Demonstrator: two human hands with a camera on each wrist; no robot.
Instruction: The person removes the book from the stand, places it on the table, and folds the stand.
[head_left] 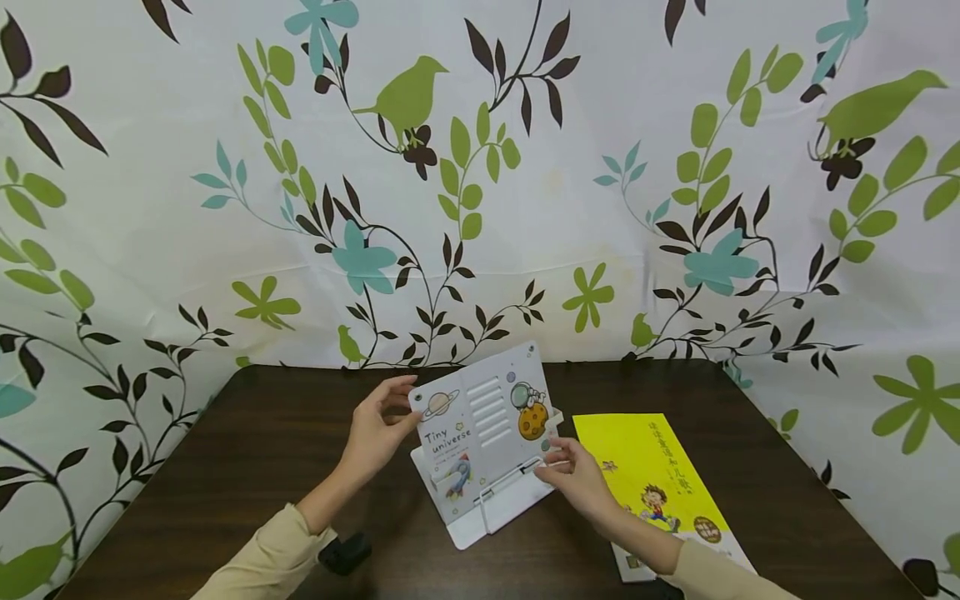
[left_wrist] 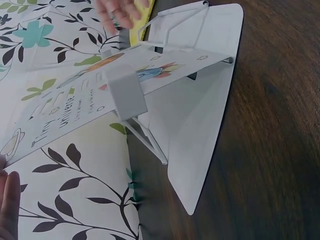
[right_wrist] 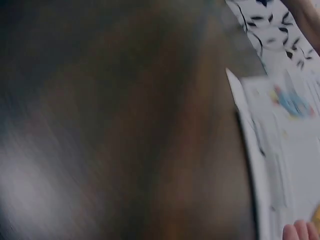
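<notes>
A white book stand point(head_left: 487, 429) printed "Tiny universe", with a planet, rocket and astronaut, stands on the table with its back panel raised at a slant over its base point(head_left: 468, 529). My left hand point(head_left: 378, 429) pinches the panel's upper left edge between thumb and fingers. At the panel's lower right side is my right hand point(head_left: 577, 479), its fingers loosely bent close to the edge and the wire page holder point(head_left: 487, 508). The left wrist view shows a wire support leg point(left_wrist: 145, 140) between panel and base.
A yellow book point(head_left: 652, 467) with a cartoon child on its cover lies right of the stand, partly under my right forearm. A small black object point(head_left: 345, 554) sits by my left sleeve. Behind the dark wooden table point(head_left: 300, 417) hangs a leaf-and-bird patterned cloth point(head_left: 562, 208).
</notes>
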